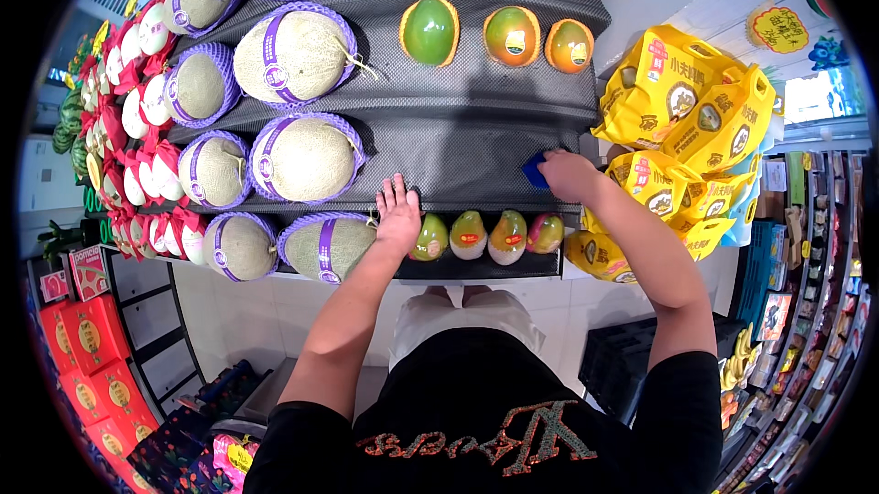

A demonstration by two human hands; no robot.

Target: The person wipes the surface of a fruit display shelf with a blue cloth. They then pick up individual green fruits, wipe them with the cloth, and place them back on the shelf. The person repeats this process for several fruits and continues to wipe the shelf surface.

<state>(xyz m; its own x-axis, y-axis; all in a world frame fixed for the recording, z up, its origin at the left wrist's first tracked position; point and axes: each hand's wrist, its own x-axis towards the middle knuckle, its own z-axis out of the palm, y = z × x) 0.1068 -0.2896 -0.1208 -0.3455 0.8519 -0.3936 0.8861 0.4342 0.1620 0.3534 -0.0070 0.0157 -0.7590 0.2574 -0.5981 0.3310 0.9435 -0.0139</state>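
Observation:
My right hand [567, 177] grips a blue cloth [535, 170] against the black textured mat [467, 157] on the stepped fruit display. My left hand [398, 214] rests palm down near the front step, fingers spread, holding nothing. Beside it on the left lie netted melons, one large pale one [307, 158] above and a greener one [326, 247] partly behind my wrist. Several mangoes [507, 237] stand in a row on the lowest step, between my two arms. Higher up sit larger green and orange mangoes [429, 31] in orange foam nets.
Yellow printed bags [687, 96] crowd the display's right side, close to my right forearm. Fruits in red wrapping [147, 106] fill the far left. Red boxes [86, 336] are stacked at lower left. A black crate [618, 363] stands on the floor at right, near packed shelves [817, 288].

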